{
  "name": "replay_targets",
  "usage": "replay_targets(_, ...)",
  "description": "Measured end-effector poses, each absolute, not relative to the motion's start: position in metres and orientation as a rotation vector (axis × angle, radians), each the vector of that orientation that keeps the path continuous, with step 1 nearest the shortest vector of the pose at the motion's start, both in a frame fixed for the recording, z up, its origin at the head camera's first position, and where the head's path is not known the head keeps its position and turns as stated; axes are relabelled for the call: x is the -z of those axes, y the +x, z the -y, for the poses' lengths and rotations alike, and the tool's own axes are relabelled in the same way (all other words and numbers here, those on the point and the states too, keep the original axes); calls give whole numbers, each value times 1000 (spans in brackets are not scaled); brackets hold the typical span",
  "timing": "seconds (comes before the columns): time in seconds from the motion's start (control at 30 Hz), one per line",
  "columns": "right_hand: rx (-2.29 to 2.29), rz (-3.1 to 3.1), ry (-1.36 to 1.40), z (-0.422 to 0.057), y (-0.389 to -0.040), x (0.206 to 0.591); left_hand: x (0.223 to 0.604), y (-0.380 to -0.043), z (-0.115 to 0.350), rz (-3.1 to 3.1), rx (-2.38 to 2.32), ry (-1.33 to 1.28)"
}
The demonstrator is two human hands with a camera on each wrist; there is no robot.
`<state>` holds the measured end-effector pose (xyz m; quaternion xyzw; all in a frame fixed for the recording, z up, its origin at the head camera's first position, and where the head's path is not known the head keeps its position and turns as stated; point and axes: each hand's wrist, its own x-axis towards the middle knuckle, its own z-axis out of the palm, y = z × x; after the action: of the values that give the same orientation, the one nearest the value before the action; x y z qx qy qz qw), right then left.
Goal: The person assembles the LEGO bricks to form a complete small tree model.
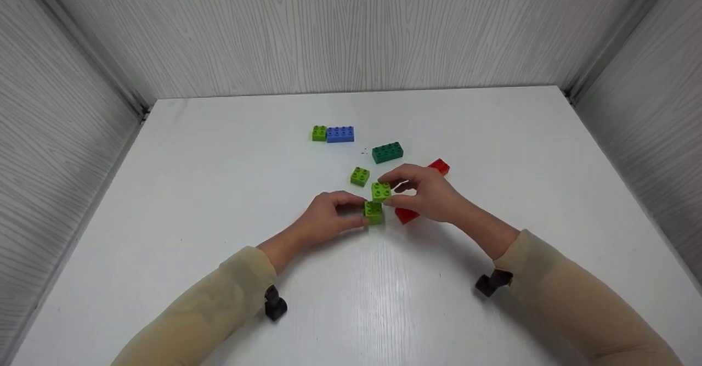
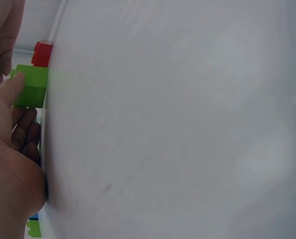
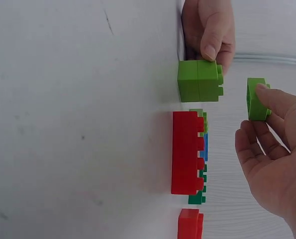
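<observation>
A lime-green toy building brick (image 1: 381, 192), two studs by two, is held in the air, level, studs up and open underside facing down, above and apart from a matching green stack (image 3: 198, 81). The stack, two bricks joined with a thin seam, stands upright on the white tabletop (image 1: 351, 300).

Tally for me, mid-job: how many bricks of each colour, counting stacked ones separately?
Light green square bricks: 5, two of them stacked together
Red bricks: 2
Blue eight-stud brick: 1
Dark green eight-stud brick: 1
Total: 9
</observation>
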<state>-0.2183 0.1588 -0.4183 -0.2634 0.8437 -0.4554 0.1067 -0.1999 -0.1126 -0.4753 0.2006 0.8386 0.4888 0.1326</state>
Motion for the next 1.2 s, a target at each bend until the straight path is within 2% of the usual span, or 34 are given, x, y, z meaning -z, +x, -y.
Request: replay_targets(1.2, 1290, -2459, -854, -148, -213, 440, 475, -200, 114, -2405, -1466, 630)
